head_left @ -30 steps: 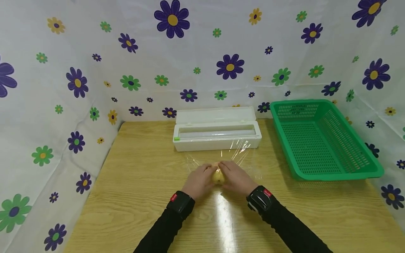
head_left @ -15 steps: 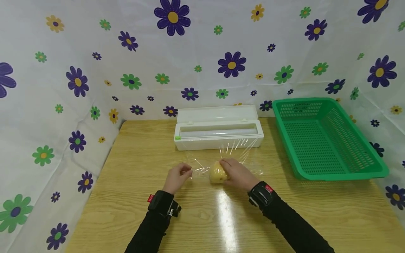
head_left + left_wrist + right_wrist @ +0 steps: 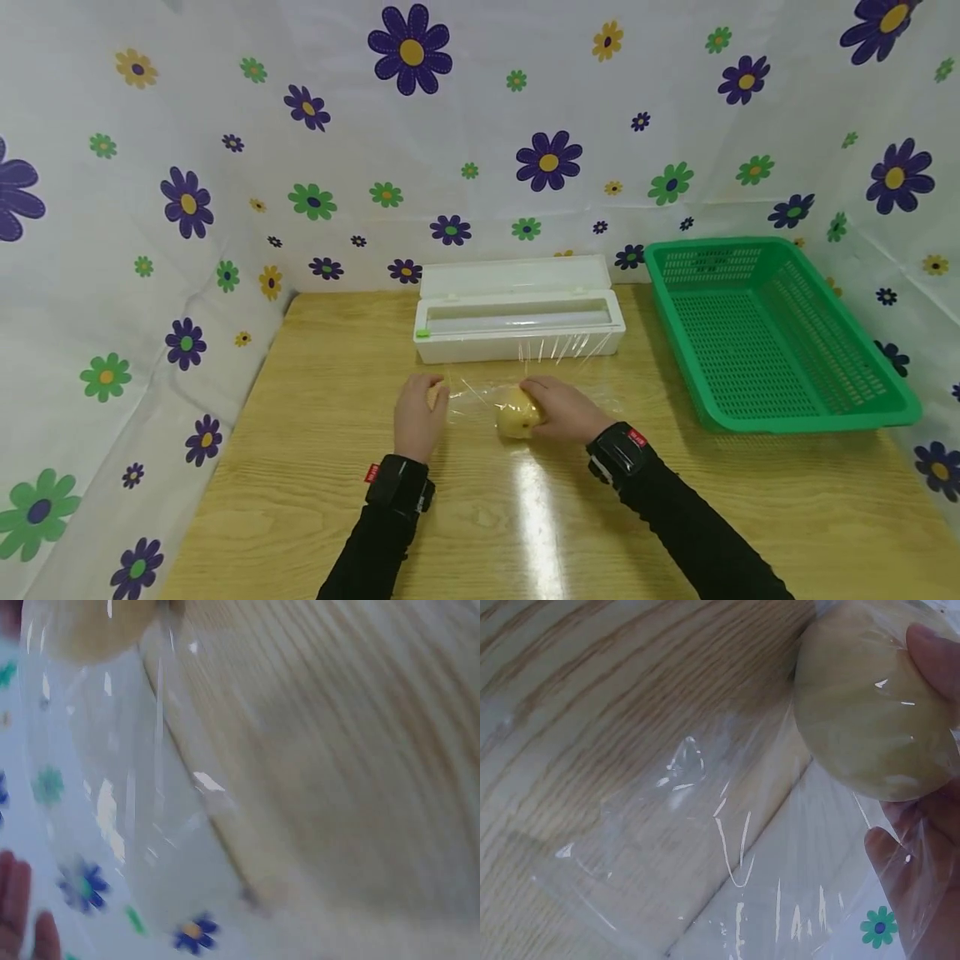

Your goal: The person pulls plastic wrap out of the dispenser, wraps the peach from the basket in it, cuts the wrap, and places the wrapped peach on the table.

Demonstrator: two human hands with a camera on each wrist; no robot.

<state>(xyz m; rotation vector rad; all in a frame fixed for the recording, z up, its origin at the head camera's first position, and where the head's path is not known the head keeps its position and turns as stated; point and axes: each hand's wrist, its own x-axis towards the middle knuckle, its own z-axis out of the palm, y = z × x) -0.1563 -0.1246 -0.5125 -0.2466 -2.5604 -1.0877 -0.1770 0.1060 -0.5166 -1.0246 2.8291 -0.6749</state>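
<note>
so my right hand (image 3: pixel 566 410) grips a round yellow fruit (image 3: pixel 516 414) with clear plastic film (image 3: pixel 471 400) on it, in front of the long white box (image 3: pixel 517 346), left hand (image 3: pixel 418 417) relaxed near its left end

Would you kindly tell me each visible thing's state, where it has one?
White rectangular lidded box: open.
Clear plastic film: drawn out, creased.
Round yellow fruit: under film.
Green perforated plastic basket: upright, uncovered.
Bare right hand: gripping the fruit.
Bare left hand: off the fruit.
</note>
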